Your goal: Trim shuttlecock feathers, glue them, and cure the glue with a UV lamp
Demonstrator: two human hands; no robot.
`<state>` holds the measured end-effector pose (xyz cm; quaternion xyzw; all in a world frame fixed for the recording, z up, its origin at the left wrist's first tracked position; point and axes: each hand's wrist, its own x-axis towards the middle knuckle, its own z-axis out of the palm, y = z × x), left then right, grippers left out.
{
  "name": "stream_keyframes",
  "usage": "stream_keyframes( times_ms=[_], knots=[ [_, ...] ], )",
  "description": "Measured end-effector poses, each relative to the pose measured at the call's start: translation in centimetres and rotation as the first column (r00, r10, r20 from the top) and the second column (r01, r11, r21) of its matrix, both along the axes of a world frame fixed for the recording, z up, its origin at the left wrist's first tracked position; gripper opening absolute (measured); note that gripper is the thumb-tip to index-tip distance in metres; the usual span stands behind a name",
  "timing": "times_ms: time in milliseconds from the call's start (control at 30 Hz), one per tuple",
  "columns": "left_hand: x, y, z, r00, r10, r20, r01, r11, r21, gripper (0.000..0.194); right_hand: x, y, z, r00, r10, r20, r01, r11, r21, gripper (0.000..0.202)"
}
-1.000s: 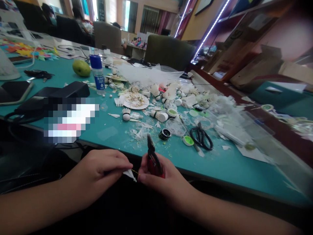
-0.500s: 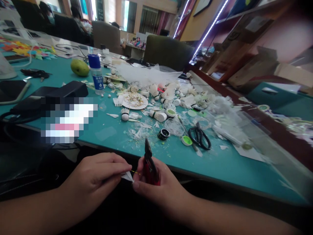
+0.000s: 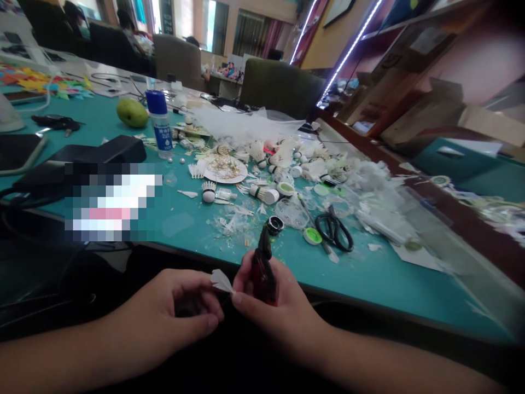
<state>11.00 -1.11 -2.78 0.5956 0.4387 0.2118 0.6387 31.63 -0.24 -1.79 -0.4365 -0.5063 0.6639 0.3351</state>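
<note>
My right hand (image 3: 270, 290) is wrapped round red-handled pliers (image 3: 266, 273), their dark jaws pointing up. Between its thumb and forefinger it also pinches the narrow end of a small white feather-like piece (image 3: 222, 281), which fans out to the left. My left hand (image 3: 184, 306) is curved beside that piece, with a gap between thumb and fingers; its fingertips are near the fan's left edge, and whether they touch it is unclear. Both hands are just off the near edge of the teal table (image 3: 188, 230).
Shuttlecocks (image 3: 209, 192), a round plate of gold bits (image 3: 225, 167), black scissors (image 3: 334, 230), a black-rimmed jar (image 3: 274, 225) and a blue-capped glue bottle (image 3: 161, 126) lie beyond. A green fruit (image 3: 132, 113) and a black case-like object (image 3: 123, 149) are left. People sit farther back.
My left fingers have come apart and dropped away from the white piece, which now shows more fully. My right hand with the pliers has shifted slightly right and up.
</note>
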Motion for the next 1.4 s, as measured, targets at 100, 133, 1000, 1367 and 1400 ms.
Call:
stream_keyframes(
  times_ms=[100,133,1000,1367,1400],
  knots=[
    [0.1,-0.1,-0.1,0.993,-0.020,0.115,0.033,0.993,-0.111,0.010,0.0,-0.2,0.3,0.995,0.074,0.066,-0.076,0.996,0.040,0.035],
    [0.1,-0.1,-0.2,0.987,-0.016,0.157,0.040,0.988,-0.151,0.014,0.0,-0.3,0.3,0.993,0.092,0.077,-0.096,0.994,0.044,0.033],
    [0.1,-0.2,-1.3,0.953,0.033,0.300,0.060,0.953,-0.297,0.034,-0.2,-0.1,0.2,0.989,0.096,0.114,-0.096,0.995,-0.010,0.033],
    [0.6,0.0,-0.8,0.949,0.115,0.294,0.000,0.931,-0.364,0.021,-0.1,-0.2,0.1,0.990,0.116,0.083,-0.115,0.993,-0.018,0.036],
    [0.6,0.0,-0.7,0.954,0.112,0.278,-0.005,0.933,-0.359,0.020,-0.2,-0.2,0.1,0.990,0.117,0.075,-0.115,0.993,-0.019,0.036]
  ],
)
